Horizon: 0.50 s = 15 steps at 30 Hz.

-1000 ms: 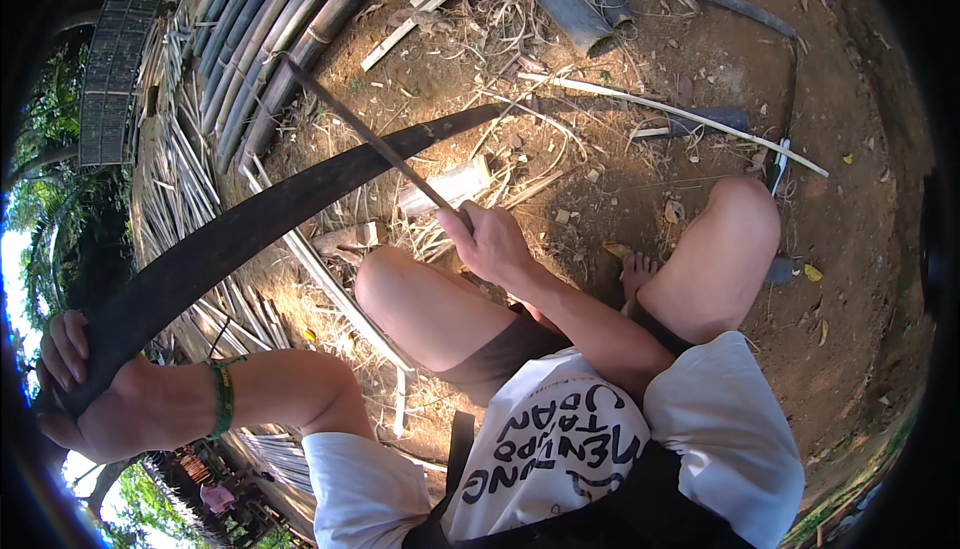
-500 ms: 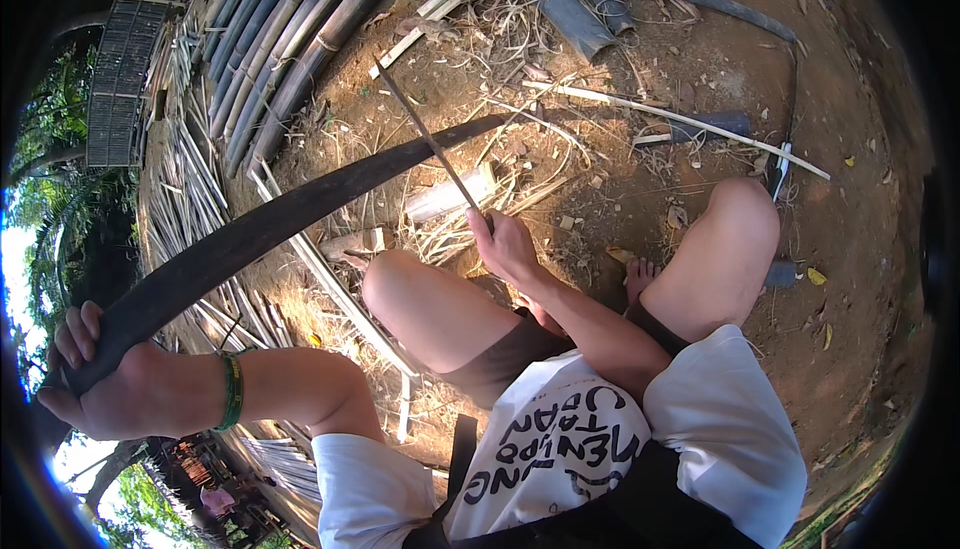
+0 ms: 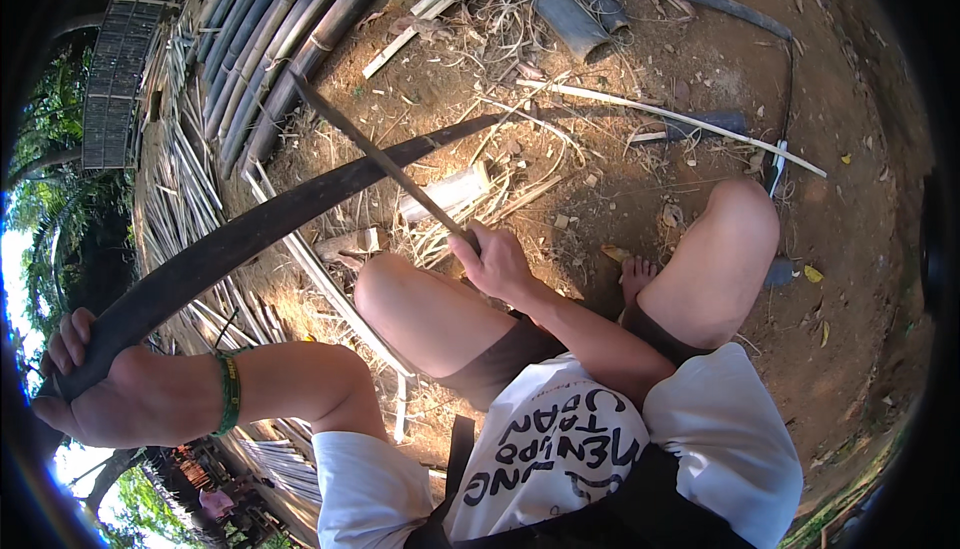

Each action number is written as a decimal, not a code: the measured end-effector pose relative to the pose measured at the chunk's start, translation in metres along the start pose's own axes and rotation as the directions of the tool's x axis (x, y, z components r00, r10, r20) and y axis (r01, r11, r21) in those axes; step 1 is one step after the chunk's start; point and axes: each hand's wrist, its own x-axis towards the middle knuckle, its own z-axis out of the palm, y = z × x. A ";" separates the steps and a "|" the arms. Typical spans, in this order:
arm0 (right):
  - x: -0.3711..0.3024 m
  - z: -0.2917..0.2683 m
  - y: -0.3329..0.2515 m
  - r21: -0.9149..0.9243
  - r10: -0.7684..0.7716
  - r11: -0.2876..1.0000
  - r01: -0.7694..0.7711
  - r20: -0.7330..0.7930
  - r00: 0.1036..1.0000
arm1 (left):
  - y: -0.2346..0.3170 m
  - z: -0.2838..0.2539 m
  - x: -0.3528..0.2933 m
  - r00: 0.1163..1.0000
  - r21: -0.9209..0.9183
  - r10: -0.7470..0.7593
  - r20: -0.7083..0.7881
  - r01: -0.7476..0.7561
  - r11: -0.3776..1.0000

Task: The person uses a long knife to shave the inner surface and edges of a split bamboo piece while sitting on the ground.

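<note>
Two things are held: at far left, your left hand (image 3: 122, 397) grips one end of a long dark curved strip (image 3: 240, 237) slanting up rightward; a narrow blade (image 3: 349, 130) visually crosses it, its lower end clasped in your right hand (image 3: 499, 263).

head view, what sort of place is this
Probably an outdoor bamboo-working spot: long bamboo poles lie side by side, thin split strips are heaped near them, and curly shavings litter the bare dirt ground.
</note>
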 end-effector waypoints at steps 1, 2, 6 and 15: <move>0.001 0.003 0.007 -0.024 -0.007 1.000 0.007 -0.016 1.000 | 0.001 0.005 -0.001 0.999 -0.030 -0.026 -0.025 0.025 0.999; 0.005 0.003 0.014 -0.048 -0.020 0.999 0.019 -0.037 0.999 | 0.003 0.009 0.001 0.998 -0.068 -0.048 -0.049 0.045 0.997; 0.028 -0.022 0.061 0.026 0.478 0.877 -0.479 0.033 0.878 | -0.010 -0.041 0.041 0.871 -0.490 -0.051 0.488 0.323 0.810; 0.035 -0.024 0.028 0.028 0.331 0.943 -0.332 0.032 0.943 | -0.008 -0.010 0.031 0.954 -0.406 -0.027 0.300 0.153 0.901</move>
